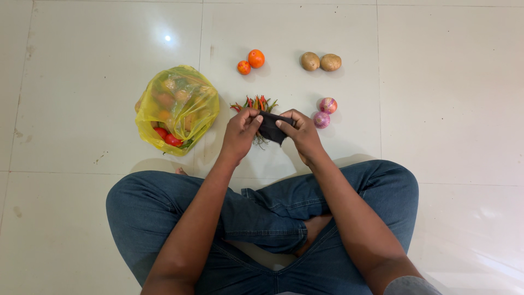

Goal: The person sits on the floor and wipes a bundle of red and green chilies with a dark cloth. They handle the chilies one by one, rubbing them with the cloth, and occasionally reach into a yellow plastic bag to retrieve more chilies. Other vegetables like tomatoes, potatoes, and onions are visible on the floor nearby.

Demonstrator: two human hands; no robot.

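Observation:
I sit cross-legged on a white tiled floor in blue jeans. My left hand (pixel 240 133) and my right hand (pixel 299 131) both pinch a small dark bag (pixel 269 127), stretched between them. Just beyond it lies a bunch of red and green chillies (pixel 255 103), partly hidden by my hands. Two purple onions (pixel 325 112) rest to the right of my right hand. Left of my left hand sits a yellow plastic bag (pixel 177 106) holding tomatoes and other vegetables.
Two orange fruits (pixel 251 61) lie farther out on the floor, and two potatoes (pixel 321 62) to their right. My knees (pixel 131 202) spread wide at the near side. Tile joints cross the floor.

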